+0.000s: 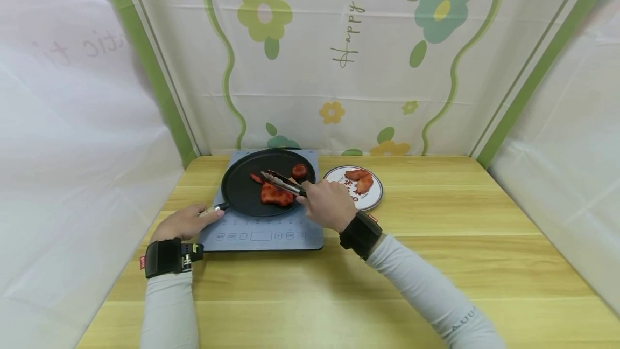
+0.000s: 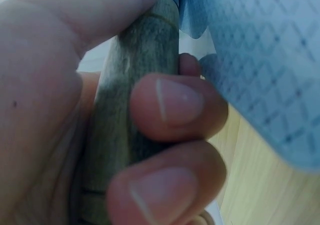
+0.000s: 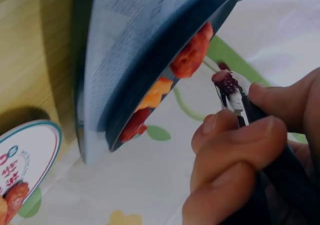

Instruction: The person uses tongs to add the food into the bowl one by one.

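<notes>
A black round flat pan (image 1: 242, 187) sits on the cooktop, with its wooden handle (image 2: 140, 60) gripped in my left hand (image 1: 181, 224), fingers wrapped round it. My right hand (image 1: 330, 203) holds a pair of tongs (image 1: 283, 183) by their black grips, the metal end reaching over the pan. A dark red piece of food (image 3: 227, 81) is at the tong tips in the right wrist view. Just below the tongs lies a flat reddish slab of food (image 1: 276, 195). A round red piece (image 1: 299, 170) rests near the pan's right side, with an orange piece (image 3: 156, 93) beside it.
The light-coloured flat cooktop (image 1: 261, 228) has marked buttons along its front. Right of it stands a white printed plate (image 1: 334, 175) with reddish food pieces (image 1: 362, 181). All stand on a wooden table (image 1: 436, 273), with a flower-printed curtain (image 1: 300, 69) behind and white cloth at both sides.
</notes>
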`<state>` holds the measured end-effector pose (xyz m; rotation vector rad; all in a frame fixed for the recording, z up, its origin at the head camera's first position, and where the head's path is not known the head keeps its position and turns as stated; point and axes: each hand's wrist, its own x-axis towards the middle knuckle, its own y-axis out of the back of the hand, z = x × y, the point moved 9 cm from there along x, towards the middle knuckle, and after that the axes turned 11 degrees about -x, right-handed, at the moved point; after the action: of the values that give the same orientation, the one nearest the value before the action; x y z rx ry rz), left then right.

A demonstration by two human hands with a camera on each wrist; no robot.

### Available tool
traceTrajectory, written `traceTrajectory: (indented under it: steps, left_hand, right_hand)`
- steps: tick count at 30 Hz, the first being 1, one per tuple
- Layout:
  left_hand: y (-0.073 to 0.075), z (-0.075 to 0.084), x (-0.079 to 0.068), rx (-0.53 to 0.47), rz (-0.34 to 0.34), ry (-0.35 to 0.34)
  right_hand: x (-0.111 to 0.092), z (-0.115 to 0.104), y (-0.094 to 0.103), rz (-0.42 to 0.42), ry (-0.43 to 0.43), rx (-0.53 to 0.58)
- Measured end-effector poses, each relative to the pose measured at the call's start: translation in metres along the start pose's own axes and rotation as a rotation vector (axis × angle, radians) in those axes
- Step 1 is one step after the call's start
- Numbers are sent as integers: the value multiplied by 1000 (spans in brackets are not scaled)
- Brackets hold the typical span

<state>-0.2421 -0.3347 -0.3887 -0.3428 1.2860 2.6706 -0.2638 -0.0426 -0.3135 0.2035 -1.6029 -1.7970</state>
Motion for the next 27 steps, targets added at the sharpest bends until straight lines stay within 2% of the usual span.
traceTrajectory:
  steps: [7, 14, 22, 27]
  left_hand:
    - [1, 2, 0, 15, 9, -13]
    - [1, 3, 0, 11, 13, -16]
    - [0, 1, -1, -12, 14, -13]
    - [1, 0, -1, -3, 18, -14]
  right_hand:
    - [1, -17, 0, -4, 29, 37]
    - [2, -28, -4, 10, 46, 12]
    - [5, -43, -9, -19, 69, -44]
    - [6, -50, -9, -6, 69, -19]
